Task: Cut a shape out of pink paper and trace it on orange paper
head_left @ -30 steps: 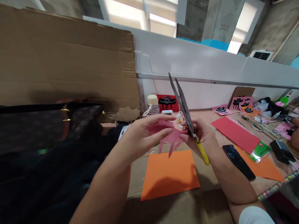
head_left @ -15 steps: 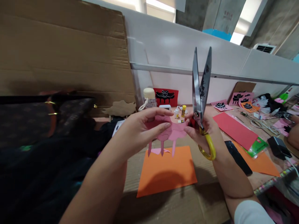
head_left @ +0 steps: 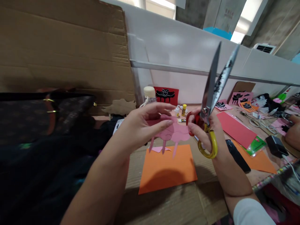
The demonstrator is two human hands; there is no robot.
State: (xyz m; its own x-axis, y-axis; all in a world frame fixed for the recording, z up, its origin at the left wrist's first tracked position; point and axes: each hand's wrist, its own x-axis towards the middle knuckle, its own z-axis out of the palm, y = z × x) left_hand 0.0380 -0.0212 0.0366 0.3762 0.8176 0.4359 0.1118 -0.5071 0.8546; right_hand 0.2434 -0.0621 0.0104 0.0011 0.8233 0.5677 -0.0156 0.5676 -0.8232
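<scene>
A pink paper cutout (head_left: 179, 135) with a scalloped body and several thin strips hanging down is pinched between the thumb and fingers of my left hand (head_left: 142, 125). Large scissors (head_left: 206, 106), with one red and one yellow handle loop, are in my right hand (head_left: 204, 132). Their blades point upward, spread apart and clear of the paper. The right thumb is close to the cutout's right edge; whether it touches is unclear. Below lies an orange sheet (head_left: 168, 172), with a pink paper scrap (head_left: 159, 149) at its top edge.
A glue stick (head_left: 184, 109), a small white bottle (head_left: 177, 111) and a cream-capped jar (head_left: 149, 91) stand behind my hands. A dark bag (head_left: 67, 112) sits left. Red paper (head_left: 236, 128), a black phone-like object (head_left: 237, 156) and another person's hand (head_left: 293, 131) are right.
The scissors have tilted to the right, with their blade tips farther from the cutout. The right thumb has drawn slightly right, and the cutout has swung a little.
</scene>
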